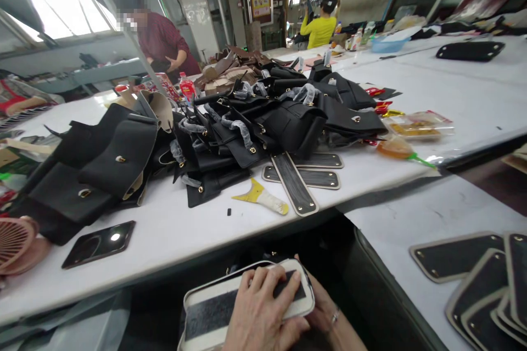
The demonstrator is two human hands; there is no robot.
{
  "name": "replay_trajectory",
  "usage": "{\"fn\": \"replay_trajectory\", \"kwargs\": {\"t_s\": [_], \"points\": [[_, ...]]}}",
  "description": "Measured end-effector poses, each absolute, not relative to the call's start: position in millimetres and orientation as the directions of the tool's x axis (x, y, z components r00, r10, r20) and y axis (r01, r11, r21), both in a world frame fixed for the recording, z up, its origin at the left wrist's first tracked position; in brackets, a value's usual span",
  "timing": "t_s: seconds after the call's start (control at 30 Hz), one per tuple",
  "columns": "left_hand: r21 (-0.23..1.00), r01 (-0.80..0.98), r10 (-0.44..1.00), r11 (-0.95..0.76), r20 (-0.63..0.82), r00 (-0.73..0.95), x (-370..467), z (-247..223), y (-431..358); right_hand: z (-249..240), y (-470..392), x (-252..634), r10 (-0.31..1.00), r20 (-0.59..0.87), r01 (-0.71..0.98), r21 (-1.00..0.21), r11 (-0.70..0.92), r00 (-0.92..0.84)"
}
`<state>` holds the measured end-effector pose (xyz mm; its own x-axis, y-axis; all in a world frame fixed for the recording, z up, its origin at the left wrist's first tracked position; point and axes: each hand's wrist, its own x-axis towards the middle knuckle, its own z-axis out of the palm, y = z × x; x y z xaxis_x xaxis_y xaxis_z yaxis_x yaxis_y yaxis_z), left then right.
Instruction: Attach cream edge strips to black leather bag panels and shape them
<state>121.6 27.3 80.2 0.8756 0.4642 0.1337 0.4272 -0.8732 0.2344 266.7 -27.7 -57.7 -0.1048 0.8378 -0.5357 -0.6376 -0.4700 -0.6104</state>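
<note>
The left hand (259, 301) grips and presses the pale-edged panel (218, 310) beneath its palm; the right hand (321, 301) holds the panel's end from behind. Pressing or smoothing seems in hand; continuing would call for steady support under the left fingers. Black bags (288, 120) lie ahead.

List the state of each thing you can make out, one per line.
left hand: gripping white panel with black strip
right hand: partly hidden, gripping that panel's end
white panel with black strip: held, tilted
smartphone: lying flat
pink fan: spinning or not, cannot tell
black bags: heaped
studded black strips: lying crossed
studded black panels: overlapping
red-labelled bottle: upright
</note>
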Motion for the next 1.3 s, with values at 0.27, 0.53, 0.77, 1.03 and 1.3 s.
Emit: {"fn": "replay_trajectory", "kwargs": {"t_s": [0.27, 0.53, 0.77, 1.03, 1.3], "points": [[0.272, 0.445, 0.499, -0.853, 0.178, 0.848, 122, 78, 23, 8, -11, 330, 0.901, -0.386, 0.037, -0.916, -0.400, 0.200], [0.254, 0.477, 0.524, -0.842, 0.167, 0.835, 122, 85, 19, 77, 52, 324, 0.887, -0.392, 0.480, -0.844, -0.240, -0.246], [0.267, 0.487, 0.545, -0.832, 0.221, 0.809, 122, 80, 16, 86, 73, 318, 0.789, -0.435, 0.699, -0.715, -0.009, -0.435], [0.277, 0.477, 0.542, -0.834, 0.251, 0.802, 121, 75, 18, 107, 71, 299, 0.755, -0.316, 0.804, -0.392, 0.447, -0.574], [0.308, 0.470, 0.541, -0.827, 0.212, 0.814, 123, 75, 20, 106, 72, 317, 0.764, -0.426, 0.856, -0.412, 0.313, -0.485]]}}
